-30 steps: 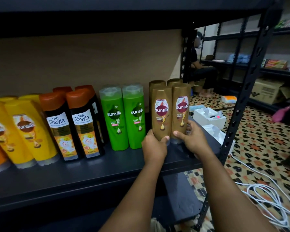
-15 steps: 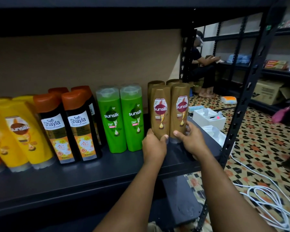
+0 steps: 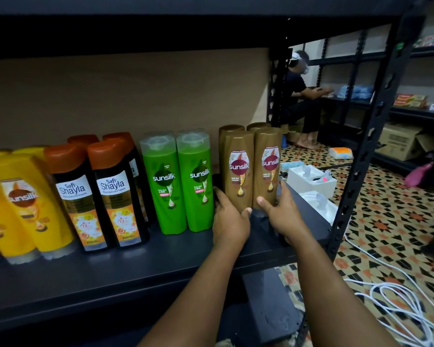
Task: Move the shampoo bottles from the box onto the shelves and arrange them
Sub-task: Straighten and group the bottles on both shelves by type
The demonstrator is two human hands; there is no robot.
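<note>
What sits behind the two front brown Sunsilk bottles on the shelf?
Behind the two front brown bottles, the rounded tops of two more brown bottles show. Their bodies and labels are covered by the front pair, so nothing more can be told.

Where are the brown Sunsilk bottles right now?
The brown bottles stand at the shelf's right end, beside the green bottles, with both hands at their bases.

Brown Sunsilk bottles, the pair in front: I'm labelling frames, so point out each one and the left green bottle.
Left brown bottle [image 3: 238,171], head view, on its label.
Right brown bottle [image 3: 269,166], head view, on its label.
Left green bottle [image 3: 164,181], head view, on its front below the logo.
</note>
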